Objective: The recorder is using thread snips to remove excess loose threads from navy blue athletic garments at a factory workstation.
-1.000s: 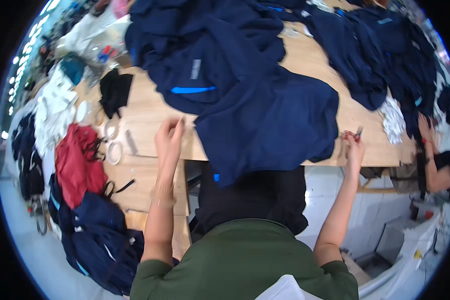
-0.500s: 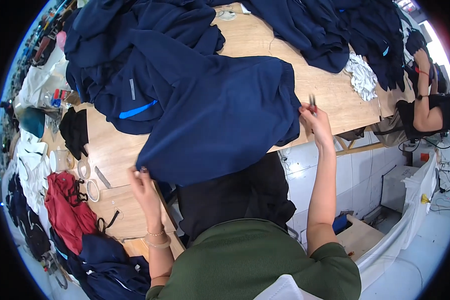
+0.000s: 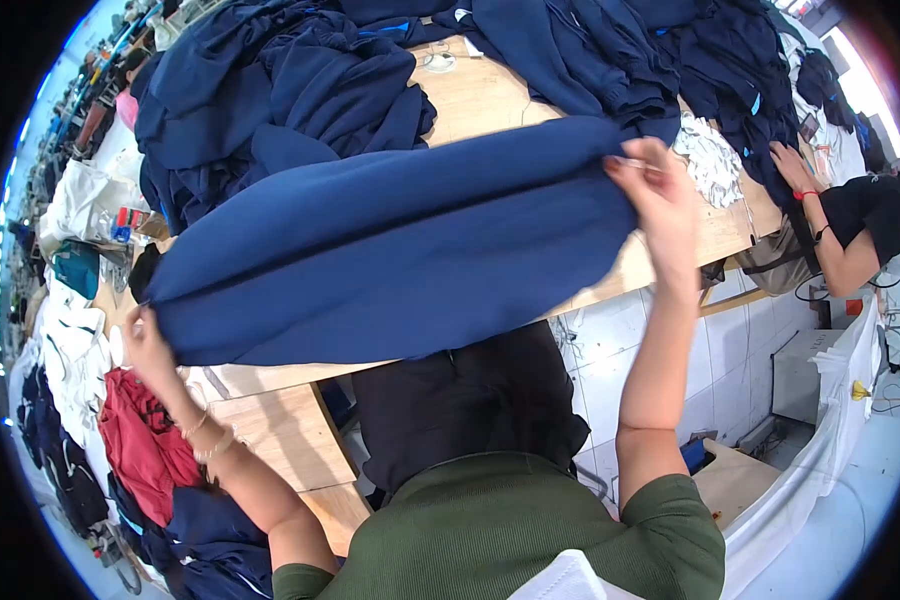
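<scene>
A navy blue garment [image 3: 400,255] is stretched between my two hands above the front of the table, with a long fold running across it. My left hand [image 3: 152,350] pinches its left end. At the far right end, my right hand [image 3: 662,200] is closed on the cloth, its fingers slightly blurred. A thin, shiny small tool [image 3: 642,165] shows among the right fingers; its exact kind is unclear in the blur. Behind the stretched cloth lies a heap of navy garments [image 3: 300,85], partly covered by it.
More navy garments [image 3: 570,55] lie along the table's far side. A crumpled white cloth pile [image 3: 708,160] is at the right, near a co-worker's hand [image 3: 792,168]. Red cloth [image 3: 148,440] and white pieces [image 3: 70,335] lie left. The wooden table [image 3: 280,430] has its edge before me.
My left hand has moved left and my right hand up and right, pulling the garment out wide and lifting it. The co-worker's hand has come down onto the cloth at the right.
</scene>
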`<move>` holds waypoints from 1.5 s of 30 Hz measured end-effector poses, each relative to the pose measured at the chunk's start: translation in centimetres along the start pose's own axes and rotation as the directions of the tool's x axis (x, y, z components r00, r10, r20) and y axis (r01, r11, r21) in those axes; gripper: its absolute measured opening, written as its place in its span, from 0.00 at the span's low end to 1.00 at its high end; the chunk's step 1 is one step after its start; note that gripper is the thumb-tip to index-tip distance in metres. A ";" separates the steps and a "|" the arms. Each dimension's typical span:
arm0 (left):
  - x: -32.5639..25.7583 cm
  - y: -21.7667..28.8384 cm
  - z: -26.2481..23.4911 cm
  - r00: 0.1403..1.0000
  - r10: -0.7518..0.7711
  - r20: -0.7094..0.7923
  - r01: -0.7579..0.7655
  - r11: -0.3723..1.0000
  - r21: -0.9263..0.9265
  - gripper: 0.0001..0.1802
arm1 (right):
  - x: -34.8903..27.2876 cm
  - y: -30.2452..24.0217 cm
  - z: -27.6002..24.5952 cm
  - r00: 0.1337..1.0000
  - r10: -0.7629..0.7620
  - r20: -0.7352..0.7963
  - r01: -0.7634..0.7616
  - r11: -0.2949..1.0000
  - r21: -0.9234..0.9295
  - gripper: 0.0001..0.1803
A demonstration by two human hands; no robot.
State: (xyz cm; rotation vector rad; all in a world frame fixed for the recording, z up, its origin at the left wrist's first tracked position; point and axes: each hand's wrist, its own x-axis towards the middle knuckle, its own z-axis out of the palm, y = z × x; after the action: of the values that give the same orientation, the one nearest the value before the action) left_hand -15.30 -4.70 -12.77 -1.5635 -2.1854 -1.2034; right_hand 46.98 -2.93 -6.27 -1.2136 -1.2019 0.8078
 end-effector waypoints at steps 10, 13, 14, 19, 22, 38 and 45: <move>-8.6 18.7 9.3 0.995 0.053 0.087 -0.031 0.971 -0.238 0.09 | 0.7 12.6 2.8 0.960 0.277 0.044 -0.280 0.959 0.055 0.06; -12.5 29.6 9.3 0.893 0.309 0.326 -0.042 0.780 -0.624 0.07 | -0.1 11.5 2.7 0.967 0.256 0.000 -0.251 0.951 0.182 0.06; -13.4 32.1 9.2 0.837 0.422 0.349 -0.071 0.715 -0.695 0.08 | -0.1 11.0 3.1 0.966 0.258 0.015 -0.256 0.948 0.191 0.06; -17.7 37.0 13.3 0.744 0.531 0.404 0.037 0.571 -0.820 0.10 | -1.1 9.4 3.9 0.934 0.357 0.015 -0.334 0.859 0.389 0.06; -19.1 37.1 13.9 0.732 0.266 0.627 0.415 0.556 -0.720 0.03 | -1.5 9.7 3.6 0.929 0.369 0.027 -0.345 0.839 0.421 0.06; -19.5 35.9 14.6 0.621 0.167 0.766 0.641 0.454 -0.619 0.04 | -2.3 11.0 3.5 0.938 0.343 0.049 -0.329 0.838 0.435 0.05; -20.2 36.1 14.2 0.711 0.191 0.677 0.512 0.518 -0.685 0.04 | -2.4 10.1 2.7 0.983 0.182 -0.001 -0.182 0.983 -0.018 0.09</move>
State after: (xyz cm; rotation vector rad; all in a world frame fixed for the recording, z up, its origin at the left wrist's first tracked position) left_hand 28.34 -4.83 -15.72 -2.5694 -2.2795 -2.3480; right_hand 45.14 -2.31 -16.79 -1.3518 -1.1114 0.9340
